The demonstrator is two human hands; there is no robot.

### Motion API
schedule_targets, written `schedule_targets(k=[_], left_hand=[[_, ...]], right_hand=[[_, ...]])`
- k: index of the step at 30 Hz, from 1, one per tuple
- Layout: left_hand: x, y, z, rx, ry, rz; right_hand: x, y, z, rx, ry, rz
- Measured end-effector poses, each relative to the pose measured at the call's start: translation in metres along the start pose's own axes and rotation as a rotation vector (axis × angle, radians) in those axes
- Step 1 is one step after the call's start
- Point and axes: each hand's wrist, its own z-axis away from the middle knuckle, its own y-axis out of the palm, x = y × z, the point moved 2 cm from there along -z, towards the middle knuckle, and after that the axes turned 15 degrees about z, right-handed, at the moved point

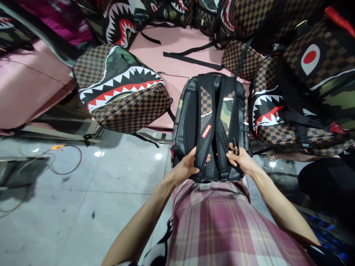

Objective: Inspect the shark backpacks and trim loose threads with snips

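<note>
A backpack (194,111) lies back-side up in front of me, its black padded shoulder straps facing me, resting against the pink table edge and my lap. My left hand (185,167) is closed round the lower end of the left shoulder strap (205,125). My right hand (241,158) is closed near the right strap's lower end, pinching a small black tool (236,146), possibly snips, that sticks up from the fingers.
More checkered shark-mouth backpacks crowd round: one on the left (122,92), a pile on the right (299,92), others at the back. Loose black straps (191,59) lie on the pink table (177,44). A grey tiled floor (83,199) with a cable lies to the left.
</note>
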Motion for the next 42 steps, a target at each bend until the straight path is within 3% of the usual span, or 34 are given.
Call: schedule_targets(k=[20,42], left_hand=[[0.003,0.003,0.001,-0.022,0.033,-0.008],[-0.004,0.006,-0.008,-0.089,-0.102,0.072]], right_hand=[[-0.003,0.001,-0.002,0.002,0.003,0.007],[-0.01,-0.003,-0.009,0.004,0.082,-0.085]])
